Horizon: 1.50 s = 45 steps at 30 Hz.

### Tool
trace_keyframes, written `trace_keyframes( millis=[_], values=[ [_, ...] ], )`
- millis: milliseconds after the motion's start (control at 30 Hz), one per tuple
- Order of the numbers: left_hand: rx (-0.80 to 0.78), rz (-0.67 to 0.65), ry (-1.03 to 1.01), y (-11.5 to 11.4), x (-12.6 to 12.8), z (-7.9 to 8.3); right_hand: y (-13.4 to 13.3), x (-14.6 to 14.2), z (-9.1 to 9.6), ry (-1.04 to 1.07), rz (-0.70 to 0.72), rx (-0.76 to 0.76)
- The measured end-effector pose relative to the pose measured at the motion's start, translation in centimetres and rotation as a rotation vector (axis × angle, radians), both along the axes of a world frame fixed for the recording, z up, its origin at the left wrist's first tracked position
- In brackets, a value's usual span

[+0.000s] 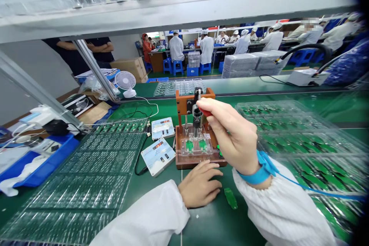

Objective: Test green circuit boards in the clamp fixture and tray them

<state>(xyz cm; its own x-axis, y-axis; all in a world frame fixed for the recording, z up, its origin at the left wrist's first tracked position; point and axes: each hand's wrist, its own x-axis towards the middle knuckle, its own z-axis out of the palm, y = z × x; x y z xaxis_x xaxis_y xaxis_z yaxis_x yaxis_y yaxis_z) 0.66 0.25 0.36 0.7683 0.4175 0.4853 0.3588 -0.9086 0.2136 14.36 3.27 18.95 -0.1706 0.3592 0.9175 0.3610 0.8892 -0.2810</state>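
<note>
My right hand point(230, 134) is closed around the red-tipped lever handle point(205, 112) of a brown test fixture point(196, 134) in the middle of the bench. Two small green circuit boards point(196, 145) lie under the fixture's clear plate. My left hand point(198, 184) rests on the green mat just in front of the fixture's base, fingers loosely curled; I cannot see anything in them. A single green board point(230, 198) lies on the mat between my arms. A blue wrist strap point(262, 169) with a coiled cord is on my right wrist.
Clear trays of green boards lie at left point(86, 177) and stacked at right point(300, 138). Two small meters point(160, 144) sit left of the fixture. A blue bin point(37, 165), a white fan point(126, 82) and other workers in white stand beyond.
</note>
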Motion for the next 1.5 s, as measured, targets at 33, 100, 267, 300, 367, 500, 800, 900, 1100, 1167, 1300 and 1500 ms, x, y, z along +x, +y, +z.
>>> trace_keyframes(
  millis=[33, 100, 267, 300, 367, 500, 800, 900, 1100, 1167, 1300, 1500],
  values=[
    [0.005, 0.002, -0.01, 0.0, 0.0, 0.0, 0.1, 0.0, -0.5, 0.006, 0.011, 0.013],
    [0.008, 0.004, -0.016, 0.0, 0.1, -0.1, 0.4, 0.2, -1.7, 0.011, 0.041, 0.043],
    [-0.008, 0.02, 0.018, 0.0, 0.1, -0.4, 1.5, 0.1, -4.9, -0.002, 0.096, 0.077],
    [-0.008, 0.022, 0.019, 0.0, 0.1, -0.4, 1.6, 0.0, -5.3, 0.004, 0.096, 0.076],
    [-0.002, 0.018, 0.017, 0.0, 0.1, -0.5, 1.7, -0.2, -5.9, 0.032, 0.096, 0.074],
    [0.004, 0.017, 0.034, 0.1, 0.1, -0.6, 1.3, -0.7, -6.5, 0.071, 0.122, 0.002],
    [0.013, 0.005, 0.092, 0.3, 0.2, -0.2, 1.1, -1.2, -6.9, 0.107, 0.095, -0.014],
    [-0.068, -0.018, 0.091, 0.3, 0.2, 0.2, 1.0, -1.4, -6.8, 0.123, 0.095, -0.023],
    [-0.623, -0.097, -0.168, 0.2, -2.0, 3.3, 1.0, -1.6, -6.9, 0.145, 0.114, -0.025],
    [-0.873, -0.207, -0.147, 0.0, -3.9, 5.4, 1.0, -1.6, -6.9, 0.15, 0.122, -0.02],
    [-1.148, -0.169, -0.051, 0.7, -8.6, 10.2, 1.0, -1.6, -6.9, 0.15, 0.13, -0.022],
    [-0.734, 0.48, 0.005, 6.6, -13.9, 10.8, 0.9, -1.7, -7.0, 0.156, 0.136, -0.027]
  ],
)
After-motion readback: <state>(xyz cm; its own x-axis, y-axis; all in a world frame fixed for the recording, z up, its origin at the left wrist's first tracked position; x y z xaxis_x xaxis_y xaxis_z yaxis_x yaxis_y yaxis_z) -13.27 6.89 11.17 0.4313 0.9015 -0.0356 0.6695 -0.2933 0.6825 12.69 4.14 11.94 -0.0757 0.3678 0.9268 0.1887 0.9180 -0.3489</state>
